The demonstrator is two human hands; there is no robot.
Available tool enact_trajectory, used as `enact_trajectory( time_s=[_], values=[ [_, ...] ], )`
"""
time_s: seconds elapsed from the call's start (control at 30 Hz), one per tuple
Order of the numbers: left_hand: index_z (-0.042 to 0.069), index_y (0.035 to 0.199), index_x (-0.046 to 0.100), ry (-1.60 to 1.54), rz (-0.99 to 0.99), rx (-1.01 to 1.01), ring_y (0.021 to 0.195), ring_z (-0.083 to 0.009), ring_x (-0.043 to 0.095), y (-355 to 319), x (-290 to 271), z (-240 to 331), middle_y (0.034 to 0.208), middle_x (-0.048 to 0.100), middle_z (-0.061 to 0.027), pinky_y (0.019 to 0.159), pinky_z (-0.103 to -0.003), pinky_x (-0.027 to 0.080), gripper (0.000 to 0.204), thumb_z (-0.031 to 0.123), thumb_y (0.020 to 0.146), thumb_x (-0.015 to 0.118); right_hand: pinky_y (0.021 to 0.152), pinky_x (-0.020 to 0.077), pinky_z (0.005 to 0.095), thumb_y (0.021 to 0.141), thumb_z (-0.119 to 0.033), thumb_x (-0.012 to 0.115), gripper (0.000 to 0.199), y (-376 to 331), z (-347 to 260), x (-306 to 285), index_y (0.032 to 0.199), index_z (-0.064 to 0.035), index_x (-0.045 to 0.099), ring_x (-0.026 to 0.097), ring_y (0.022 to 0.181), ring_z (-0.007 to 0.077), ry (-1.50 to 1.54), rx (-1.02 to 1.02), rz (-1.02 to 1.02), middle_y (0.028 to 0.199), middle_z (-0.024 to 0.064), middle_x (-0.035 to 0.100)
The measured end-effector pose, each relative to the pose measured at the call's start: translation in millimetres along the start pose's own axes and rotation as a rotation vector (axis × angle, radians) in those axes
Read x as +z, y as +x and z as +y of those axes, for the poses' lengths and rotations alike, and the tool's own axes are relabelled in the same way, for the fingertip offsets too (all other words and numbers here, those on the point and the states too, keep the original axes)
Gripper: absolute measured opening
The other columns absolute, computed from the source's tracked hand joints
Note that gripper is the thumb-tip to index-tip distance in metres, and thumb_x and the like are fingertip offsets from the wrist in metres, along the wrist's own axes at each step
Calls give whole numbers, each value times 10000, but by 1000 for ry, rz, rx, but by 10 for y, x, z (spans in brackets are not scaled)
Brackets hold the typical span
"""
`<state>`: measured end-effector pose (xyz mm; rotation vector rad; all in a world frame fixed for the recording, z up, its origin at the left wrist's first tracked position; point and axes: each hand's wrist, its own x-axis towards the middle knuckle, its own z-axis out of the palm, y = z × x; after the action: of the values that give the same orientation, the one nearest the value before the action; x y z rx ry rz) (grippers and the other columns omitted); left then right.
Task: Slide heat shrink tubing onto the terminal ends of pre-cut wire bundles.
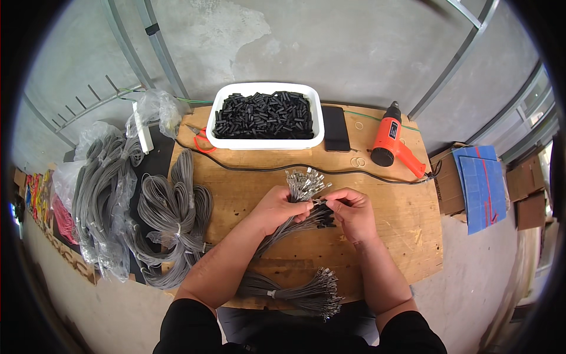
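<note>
My left hand (276, 207) is closed around a bundle of thin grey wires, whose silvery metal terminals (306, 184) fan out above the fingers. Its thumb and forefinger point right, at a small wire end (318, 202) between the hands. There my right hand (354, 215) pinches with thumb and fingertips; what lies in the pinch is too small to make out. Below the hands, several wires carry black sleeves (324, 218) on their ends. Another tied grey wire bundle (295, 293) with bare metal terminals lies at the table's near edge.
A white tub (268, 144) of short black sleeves (262, 115) stands at the back. Right of it are a black phone (336, 127) and an orange heat gun (388, 138). A black cord (265, 169) crosses the wooden table (407, 236). Coiled grey wires (171, 215) and red-handled pliers (203, 141) lie left.
</note>
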<state>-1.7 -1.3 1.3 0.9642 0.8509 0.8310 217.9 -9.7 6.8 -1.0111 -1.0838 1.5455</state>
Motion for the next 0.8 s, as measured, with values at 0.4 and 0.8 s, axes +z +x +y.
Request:
enact_trajectory(
  time_s=[0.4,0.8],
  values=[
    [-35,970,678,-11,72,-18,709,-145,636,18,-7,-32,825,687,-88,656,-277,522,199,122,877,757,504,320,181,951,-43,650,124,-5,-54,-2,1067,-21,691,450,581,17,54,-28,-9,858,7,687],
    [-21,963,691,0,41,7,699,-122,632,35,-4,-56,815,693,-73,641,-259,516,204,152,879,758,444,291,199,995,-183,612,181,45,-48,-77,1037,-11,646,367,489,52,355,282,-107,815,51,672]
  ],
)
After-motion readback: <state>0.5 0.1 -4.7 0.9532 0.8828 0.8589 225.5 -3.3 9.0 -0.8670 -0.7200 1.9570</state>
